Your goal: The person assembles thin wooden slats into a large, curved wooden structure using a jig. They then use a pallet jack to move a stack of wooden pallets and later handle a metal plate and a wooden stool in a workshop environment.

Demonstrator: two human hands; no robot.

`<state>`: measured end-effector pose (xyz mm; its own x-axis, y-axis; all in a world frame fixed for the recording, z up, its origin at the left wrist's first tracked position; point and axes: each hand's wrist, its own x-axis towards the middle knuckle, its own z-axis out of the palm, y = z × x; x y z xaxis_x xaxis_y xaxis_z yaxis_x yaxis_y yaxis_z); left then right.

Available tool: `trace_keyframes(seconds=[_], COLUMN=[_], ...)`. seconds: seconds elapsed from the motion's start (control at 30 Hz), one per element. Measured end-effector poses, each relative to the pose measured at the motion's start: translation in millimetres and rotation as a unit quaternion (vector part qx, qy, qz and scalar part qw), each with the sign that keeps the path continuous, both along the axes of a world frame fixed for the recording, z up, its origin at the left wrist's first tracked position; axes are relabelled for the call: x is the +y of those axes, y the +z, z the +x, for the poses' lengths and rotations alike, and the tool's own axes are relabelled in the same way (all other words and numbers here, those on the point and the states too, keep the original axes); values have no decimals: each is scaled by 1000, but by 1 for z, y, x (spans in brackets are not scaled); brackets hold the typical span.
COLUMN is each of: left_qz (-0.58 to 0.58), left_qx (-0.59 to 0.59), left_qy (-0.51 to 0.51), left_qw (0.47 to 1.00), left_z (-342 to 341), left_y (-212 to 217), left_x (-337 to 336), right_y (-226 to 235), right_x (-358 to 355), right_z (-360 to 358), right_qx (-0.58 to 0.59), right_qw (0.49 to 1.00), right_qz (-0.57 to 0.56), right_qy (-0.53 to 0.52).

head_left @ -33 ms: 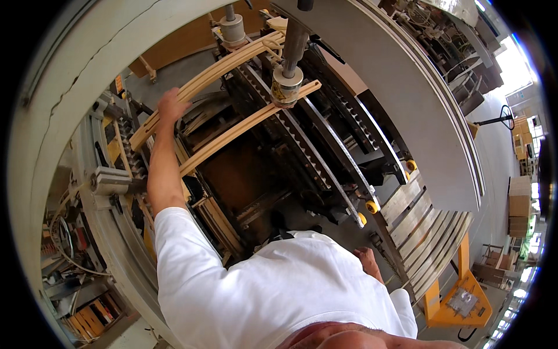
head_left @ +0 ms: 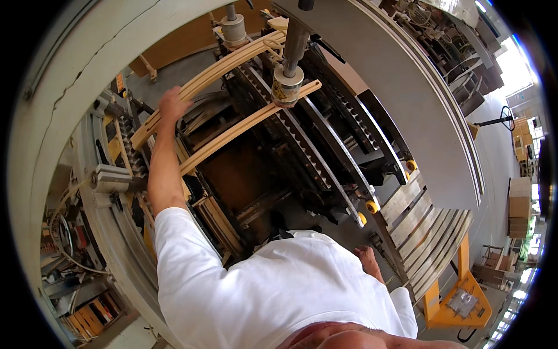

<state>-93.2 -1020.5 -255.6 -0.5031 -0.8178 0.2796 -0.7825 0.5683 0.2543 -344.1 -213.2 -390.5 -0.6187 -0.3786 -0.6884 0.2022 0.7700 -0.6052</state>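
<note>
My left arm reaches forward, and my left hand (head_left: 173, 106) is closed over the long, pale, curved wooden rail (head_left: 224, 65) on the far side, near its left end. A second wooden rail (head_left: 232, 138) lies nearer, roughly parallel to it, across the dark machine frame. The round metal press head (head_left: 287, 84) on a thick rod comes down onto the nearer rail near its right end. Another press head (head_left: 233, 30) stands at the far end of the curved rail. Low at my right side, my right hand (head_left: 367, 259) has its fingers curled, with nothing visible in them.
Toothed metal bars (head_left: 325, 131) with yellow rollers (head_left: 372, 206) run across the machine. A large grey beam (head_left: 401, 99) passes overhead on the right. Beyond are a slatted wooden pallet (head_left: 433, 232) and a yellow pallet jack (head_left: 462, 302). A shelf with wooden pieces (head_left: 87, 320) sits lower left.
</note>
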Motion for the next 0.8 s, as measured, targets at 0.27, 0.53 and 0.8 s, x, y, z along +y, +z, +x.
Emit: trace_keyframes(seconds=[0.27,0.53,0.8], left_qz=[-71,-158,-133], left_qx=[23,-56,-183], left_qy=[32,143,132], left_qw=[997,975,965], left_z=[-53,-101,-118], left_y=[47,91,150], left_x=[52,95,155], right_y=[-116,-74,-50], right_x=[75,16,13], right_z=[-32,-71,-97], right_qx=[-55,0,30], right_qw=[988,989,975], right_qz=[-127,-29,-4], right_qy=[-68,144,220])
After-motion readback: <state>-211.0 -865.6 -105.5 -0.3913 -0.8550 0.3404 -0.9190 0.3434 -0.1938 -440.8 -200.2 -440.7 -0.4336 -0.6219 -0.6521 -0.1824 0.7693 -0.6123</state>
